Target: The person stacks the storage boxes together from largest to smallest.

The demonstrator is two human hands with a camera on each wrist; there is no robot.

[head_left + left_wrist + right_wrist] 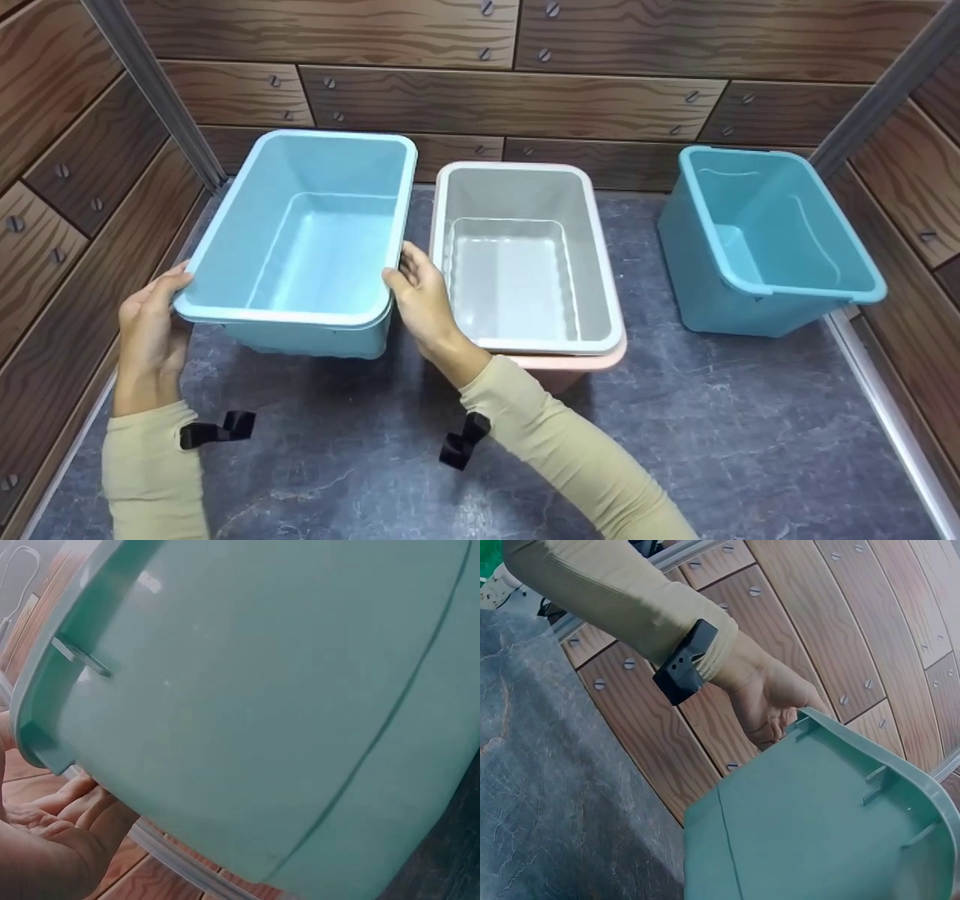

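A light blue plastic bin stands at the left in the head view, its open top facing up. My left hand grips its near left corner, thumb on top of the rim and fingers below. On the right side of the same rim, near the front, my right hand pinches the edge. A second edge shows just under the front rim; I cannot tell whether another bin is nested there. The bin's outer wall fills most of the left wrist view. Whether its base touches the floor is unclear.
Beside my right hand, a grey bin sits nested inside a pink bin. A teal bin stands apart at the right. Wood-patterned panels enclose the dark marbled floor at the back and sides.
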